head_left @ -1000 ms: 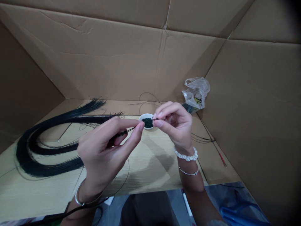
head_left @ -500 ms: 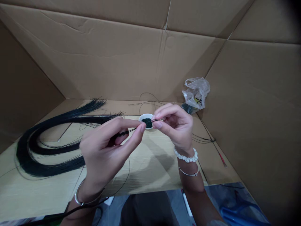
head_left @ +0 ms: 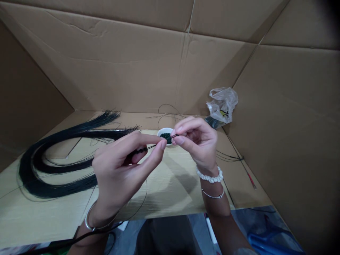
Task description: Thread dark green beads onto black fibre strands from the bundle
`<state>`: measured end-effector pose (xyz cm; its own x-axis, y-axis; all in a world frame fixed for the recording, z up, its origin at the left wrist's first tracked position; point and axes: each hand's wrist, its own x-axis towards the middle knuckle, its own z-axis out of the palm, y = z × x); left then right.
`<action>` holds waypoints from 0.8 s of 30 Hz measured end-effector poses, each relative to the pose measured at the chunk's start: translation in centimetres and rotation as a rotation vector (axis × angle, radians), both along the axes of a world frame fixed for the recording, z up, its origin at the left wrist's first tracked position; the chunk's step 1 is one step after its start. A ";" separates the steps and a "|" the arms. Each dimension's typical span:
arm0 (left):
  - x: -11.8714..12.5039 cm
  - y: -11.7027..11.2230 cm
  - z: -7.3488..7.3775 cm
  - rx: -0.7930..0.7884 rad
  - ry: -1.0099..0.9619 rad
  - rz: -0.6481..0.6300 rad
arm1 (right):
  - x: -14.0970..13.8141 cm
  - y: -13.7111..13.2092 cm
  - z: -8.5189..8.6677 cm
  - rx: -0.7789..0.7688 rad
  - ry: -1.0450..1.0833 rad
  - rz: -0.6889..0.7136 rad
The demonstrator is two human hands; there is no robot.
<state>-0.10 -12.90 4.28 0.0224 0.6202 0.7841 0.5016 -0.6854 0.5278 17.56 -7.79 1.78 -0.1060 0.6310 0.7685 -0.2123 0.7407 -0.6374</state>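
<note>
Seemingly, beading was in hand: a thin black cord (head_left: 152, 146) was clamped between the fingertips of the left hand (head_left: 120, 173) and right hand (head_left: 196, 140), above a small white bowl (head_left: 161, 132) of dark beads (head_left: 166, 137); another bead appeared needed next.

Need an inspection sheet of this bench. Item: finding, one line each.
Surface: pale wood-look board, with scattered loose strands.
Job's things: beaded black strand pinched between both hands, close to a white dish of dark green beads.
Clutter: long bundle of black strands at left; crumpled clear plastic bag in the back right corner.
Grippers: left hand and right hand both pinch the strand.
Cables: black cable along the lower left, by the left forearm.
Surroundings: cardboard walls; blue item below the board, lower right.
</note>
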 end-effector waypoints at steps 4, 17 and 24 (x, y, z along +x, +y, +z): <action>0.0 0.1 0.1 0.007 0.006 0.003 | 0.0 0.1 -0.1 0.011 0.015 0.004; 0.0 0.0 0.1 -0.013 0.010 -0.008 | 0.0 0.2 -0.1 0.000 -0.010 0.030; -0.1 0.3 0.4 -0.058 0.003 -0.072 | 0.4 0.5 -0.1 -0.033 -0.045 0.115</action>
<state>-0.15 -12.62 4.67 0.0712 0.6610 0.7470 0.4535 -0.6885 0.5660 17.96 -7.33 1.70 -0.2128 0.6372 0.7407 -0.2656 0.6918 -0.6715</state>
